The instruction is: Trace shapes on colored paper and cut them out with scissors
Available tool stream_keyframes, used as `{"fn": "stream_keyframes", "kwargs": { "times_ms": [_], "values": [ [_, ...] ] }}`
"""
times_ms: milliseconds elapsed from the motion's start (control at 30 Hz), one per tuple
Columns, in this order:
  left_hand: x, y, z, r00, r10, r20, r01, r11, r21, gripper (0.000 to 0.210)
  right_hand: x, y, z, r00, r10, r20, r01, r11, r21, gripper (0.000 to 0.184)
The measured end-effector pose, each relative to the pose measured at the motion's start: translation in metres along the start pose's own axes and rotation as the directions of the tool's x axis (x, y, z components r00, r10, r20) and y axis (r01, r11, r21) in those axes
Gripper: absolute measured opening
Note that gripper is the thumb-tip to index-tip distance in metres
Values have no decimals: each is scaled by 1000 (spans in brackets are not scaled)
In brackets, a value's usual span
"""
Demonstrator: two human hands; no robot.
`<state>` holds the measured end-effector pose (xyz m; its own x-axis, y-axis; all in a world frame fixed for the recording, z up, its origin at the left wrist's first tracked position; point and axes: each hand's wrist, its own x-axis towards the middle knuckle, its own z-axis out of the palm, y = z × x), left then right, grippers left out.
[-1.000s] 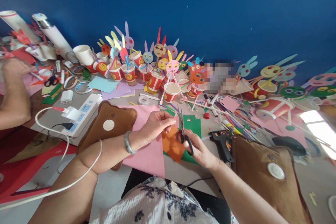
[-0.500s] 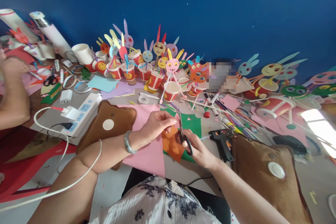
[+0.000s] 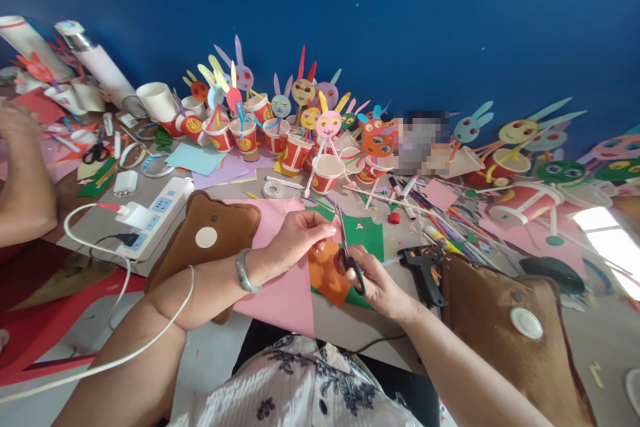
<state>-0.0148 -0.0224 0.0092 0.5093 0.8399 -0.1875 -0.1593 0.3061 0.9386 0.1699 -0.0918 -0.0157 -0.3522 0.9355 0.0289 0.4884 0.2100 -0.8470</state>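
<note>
My left hand (image 3: 299,238) pinches a small pink paper piece (image 3: 336,229) between thumb and fingertips. Black-handled scissors (image 3: 354,269) are gripped in my right hand (image 3: 379,283), their blades pointing up and away beside the pink piece. The blades look nearly closed; whether they touch the paper is hard to tell. Below my hands lie a large pink paper sheet (image 3: 280,297), an orange sheet (image 3: 331,280) and a green sheet (image 3: 367,230), overlapping on the table.
Paper cups with rabbit-face figures (image 3: 328,173) line the blue wall. A black glue gun (image 3: 424,273) lies right of my hand. Brown cushions (image 3: 227,220) flank me. A power strip (image 3: 159,217) stands left, and a white cable crosses my left forearm. Another person's arm (image 3: 25,180) is far left.
The scissor blades have drawn closer together, and the handles have closed slightly in my right hand. My left hand stays in place with the pink piece.
</note>
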Motion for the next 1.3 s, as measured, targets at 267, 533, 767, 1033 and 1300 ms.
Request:
{"fn": "stream_keyframes", "kwargs": {
  "times_ms": [267, 533, 767, 1033, 1300],
  "values": [
    [1, -1, -1, 1000, 6, -5, -6, 1000, 8, 19, 0, 0, 0, 1000, -3, 10, 3, 1000, -23, 65],
    [3, -5, -1, 1000, 18, -12, -18, 1000, -13, 22, 0, -2, 1, 1000, -6, 25, 6, 1000, -21, 65],
    [4, -5, -2, 1000, 24, -11, -24, 1000, -3, 24, -1, 0, 3, 1000, 7, 16, -7, 1000, 2, 64],
    [2, -1, -1, 1000, 8, -10, -7, 1000, 29, 26, -3, 6, 6, 999, 39, -27, -38, 999, 26, 61],
    [1, 2, -1, 1000, -6, -9, 6, 1000, 3, 27, -5, 9, 4, 970, 116, -213, -52, 957, 286, 57]
  ]
}}
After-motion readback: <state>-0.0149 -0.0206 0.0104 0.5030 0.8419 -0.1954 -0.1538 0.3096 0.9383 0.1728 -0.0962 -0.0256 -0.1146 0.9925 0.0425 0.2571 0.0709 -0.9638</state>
